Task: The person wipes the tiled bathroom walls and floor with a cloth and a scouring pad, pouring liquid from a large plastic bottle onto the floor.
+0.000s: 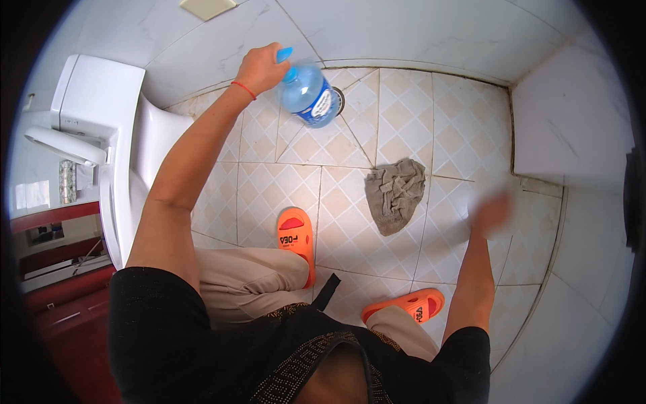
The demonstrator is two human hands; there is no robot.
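My left hand (265, 69) grips the blue handle of a large clear bottle (310, 96) with a blue label, which holds bluish liquid. The bottle tilts over the tiled floor by the far wall and partly covers a round floor drain (339, 101). A crumpled grey-brown cloth (396, 196) lies on the floor between my two hands. Over the floor on the right is my right hand (492, 213), strongly blurred, so its fingers and anything in them cannot be made out.
A white toilet (118, 126) with its lid raised stands at the left. My feet are in orange slippers (298, 242) on the tiled floor (348, 247). Marble-patterned walls (414, 35) bound the floor ahead and at the right. Red cabinetry (65, 252) shows at the lower left.
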